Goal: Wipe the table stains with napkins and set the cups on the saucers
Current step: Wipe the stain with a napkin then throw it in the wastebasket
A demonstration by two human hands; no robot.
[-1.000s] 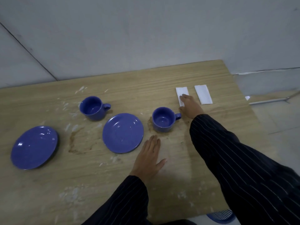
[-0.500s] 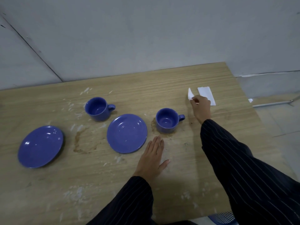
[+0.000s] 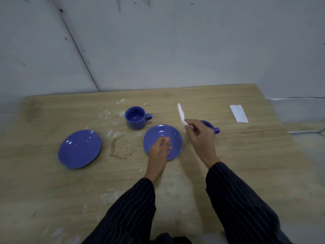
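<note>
Pinching a white paper napkin (image 3: 181, 113) at its lower end, the right hand (image 3: 200, 136) holds it up off the wooden table (image 3: 228, 155), the thin folded strip standing nearly edge-on. Behind that hand a glossy blue ceramic cup (image 3: 212, 126) is mostly hidden; only part of its rim and its loop handle show. Left of the cup lies a round blue saucer (image 3: 173, 136), and the left hand (image 3: 159, 152) hovers in front of it, blurred, fingers loosely curled and holding nothing. Further left of the cup, a brown ring-shaped stain (image 3: 121, 148) marks the wood grain, then a second saucer (image 3: 80, 148). Behind the stain stands a second cup (image 3: 137, 118), upright, among white flecks (image 3: 114, 120). Right of the hidden cup, well apart, a second folded napkin (image 3: 238, 113) lies flat.
</note>
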